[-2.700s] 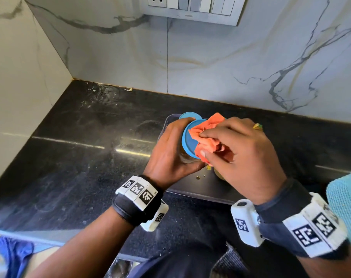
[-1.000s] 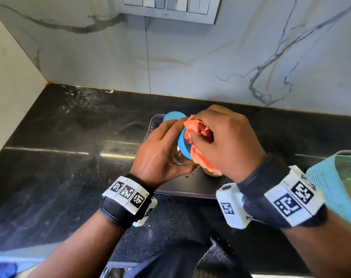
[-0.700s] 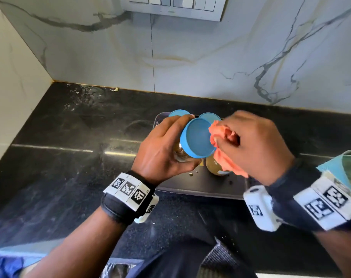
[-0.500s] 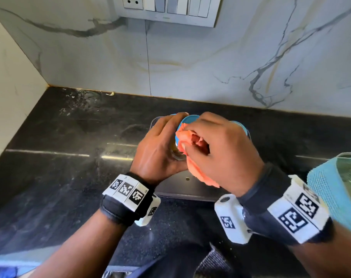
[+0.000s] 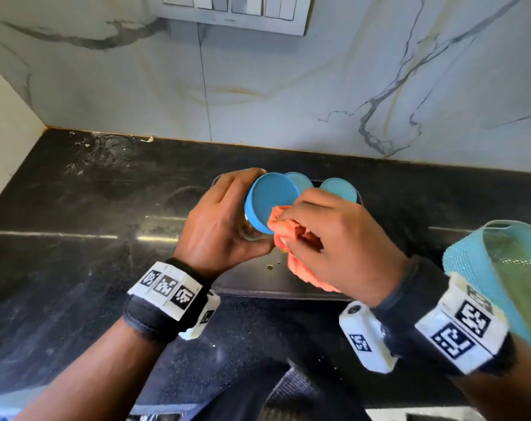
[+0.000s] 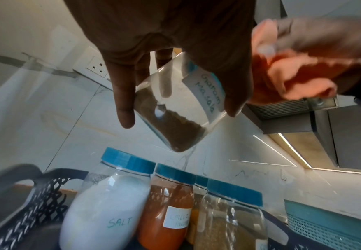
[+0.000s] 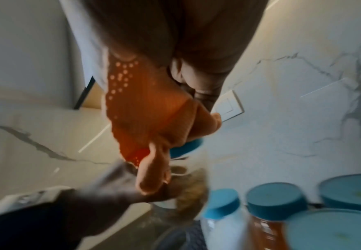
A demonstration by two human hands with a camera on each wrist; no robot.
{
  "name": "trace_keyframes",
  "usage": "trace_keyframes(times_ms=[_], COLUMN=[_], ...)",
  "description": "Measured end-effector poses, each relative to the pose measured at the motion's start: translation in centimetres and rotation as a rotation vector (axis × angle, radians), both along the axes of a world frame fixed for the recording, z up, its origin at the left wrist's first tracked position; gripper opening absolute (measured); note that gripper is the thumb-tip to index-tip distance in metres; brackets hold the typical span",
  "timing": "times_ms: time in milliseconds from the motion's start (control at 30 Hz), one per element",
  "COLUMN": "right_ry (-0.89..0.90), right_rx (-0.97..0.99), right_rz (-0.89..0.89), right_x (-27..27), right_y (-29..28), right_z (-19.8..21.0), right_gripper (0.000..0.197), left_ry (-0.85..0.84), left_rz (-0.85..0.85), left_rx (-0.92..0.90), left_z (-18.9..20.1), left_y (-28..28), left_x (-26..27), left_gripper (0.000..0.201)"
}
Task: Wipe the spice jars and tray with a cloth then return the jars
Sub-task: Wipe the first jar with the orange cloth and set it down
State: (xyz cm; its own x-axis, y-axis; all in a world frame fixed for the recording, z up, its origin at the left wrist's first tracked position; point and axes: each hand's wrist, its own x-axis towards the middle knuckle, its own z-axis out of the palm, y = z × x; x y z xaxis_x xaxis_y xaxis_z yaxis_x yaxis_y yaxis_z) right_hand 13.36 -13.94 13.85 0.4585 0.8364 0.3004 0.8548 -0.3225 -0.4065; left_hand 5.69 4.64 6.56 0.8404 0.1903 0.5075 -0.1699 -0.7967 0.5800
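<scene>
My left hand (image 5: 221, 226) grips a clear spice jar (image 6: 175, 108) labelled garam masala, tilted above the dark tray (image 5: 258, 281), its blue lid (image 5: 268, 202) turned toward me. My right hand (image 5: 334, 238) holds a bunched orange cloth (image 5: 291, 235) against the lid's lower right edge. In the left wrist view the salt jar (image 6: 104, 208), the chilli jar (image 6: 166, 208) and another blue-lidded jar (image 6: 228, 218) stand in the tray (image 6: 14, 211) below. The right wrist view shows the cloth (image 7: 149, 115) hanging from my fingers beside the jar lid (image 7: 185, 147).
The tray sits on a black stone counter (image 5: 76, 238) against a marble wall with a switch panel (image 5: 233, 10). A teal mesh basket (image 5: 501, 268) stands at the right edge, close to my right forearm. Crumbs lie on the tray floor (image 5: 270, 266).
The right hand with the cloth has slid from covering the lid down to its lower right edge, baring the lid's top. The left hand keeps holding the tilted jar.
</scene>
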Motion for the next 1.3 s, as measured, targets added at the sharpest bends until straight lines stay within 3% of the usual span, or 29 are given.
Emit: trace_keyframes(times_ms=[167,267,367,467,600,800,967,1033,1167,1300], right_ry=[-0.047,-0.055,-0.02,-0.005,-0.067,0.001,-0.02,-0.039,-0.033,-0.039], right_rx=[0.066,0.11,0.07,0.077,0.118,0.095,0.118,0.126,0.079,0.097], right_rz=[-0.181,-0.106,0.016,-0.068,-0.189,0.005,-0.171,-0.144,0.012,-0.086], right_x=[3.7,1.5,-0.2,2.0,3.1,0.2,4.0,3.5,0.8,2.6], right_y=[1.0,2.8,0.9,-1.0,1.3,0.1,0.6,2.2,1.5,0.5], right_z=[0.1,0.4,0.2,-0.3,-0.3,-0.5,0.5,1.0,0.5,0.3], right_gripper=[0.031,0.021,0.019,0.025,0.022,0.02,0.035,0.037,0.019,0.03], left_ry=[0.043,0.025,0.001,0.033,0.116,0.078,0.092,0.078,0.063,0.093], left_rz=[-0.022,-0.032,-0.011,0.001,-0.012,0.005,-0.003,-0.002,0.02,0.005], left_rx=[0.067,0.047,0.016,0.05,0.065,0.039,0.068,0.048,0.021,0.062], left_z=[0.0,0.4,0.7,0.5,-0.1,1.0,0.9,0.8,1.0,0.6], left_y=[-0.9,-0.8,0.0,-0.1,-1.2,0.1,-1.0,-1.3,-0.5,-0.8], left_x=[0.5,0.7,0.2,0.0,0.5,0.4,0.8,1.1,0.7,0.6], left_gripper=[0.084,0.086,0.085,0.082,0.088,0.09,0.087,0.09,0.089,0.088])
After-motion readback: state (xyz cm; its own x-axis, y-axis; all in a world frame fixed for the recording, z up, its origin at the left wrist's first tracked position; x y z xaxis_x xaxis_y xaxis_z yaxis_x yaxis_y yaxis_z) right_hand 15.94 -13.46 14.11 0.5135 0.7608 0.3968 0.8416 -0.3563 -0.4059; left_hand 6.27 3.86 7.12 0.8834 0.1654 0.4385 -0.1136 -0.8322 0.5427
